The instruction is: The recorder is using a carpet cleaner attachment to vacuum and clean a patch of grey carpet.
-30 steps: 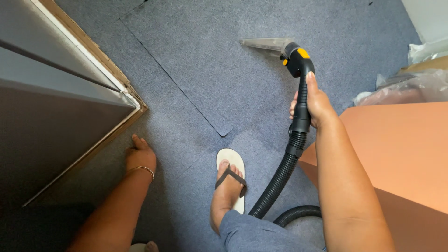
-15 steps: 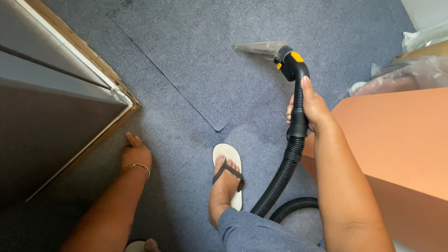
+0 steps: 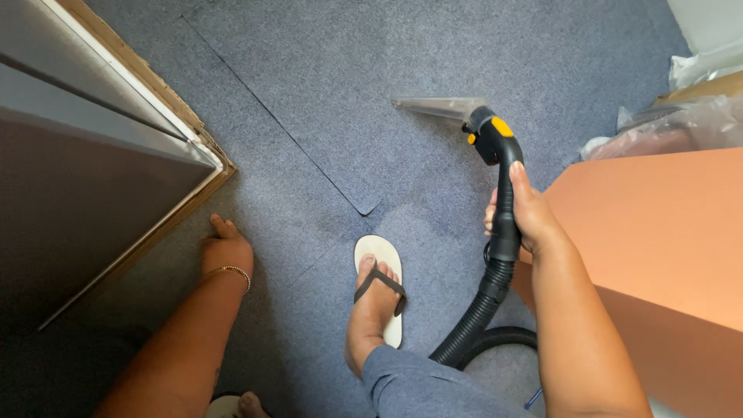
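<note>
1. Right hand (image 3: 528, 220): fingers wrapped round the black plastic cleaner wand with yellow button (image 3: 501, 178).
2. Wand's clear plastic nozzle (image 3: 439, 107) lies flat on the blue-grey carpet (image 3: 325, 85), ahead of the foot in a white flip-flop sandal (image 3: 381, 285).
3. Black ribbed hose (image 3: 476, 321) runs down from the wand.
4. Left hand (image 3: 226, 251): holds nothing, pressed on the carpet beside the grey cabinet (image 3: 77, 178).

Blue-grey carpet floor (image 3: 325, 85): a clear cleaner nozzle (image 3: 441, 107) rests on it, 1 white flip-flop (image 3: 381, 267) beside a lifted carpet-tile corner (image 3: 367, 207).
</note>
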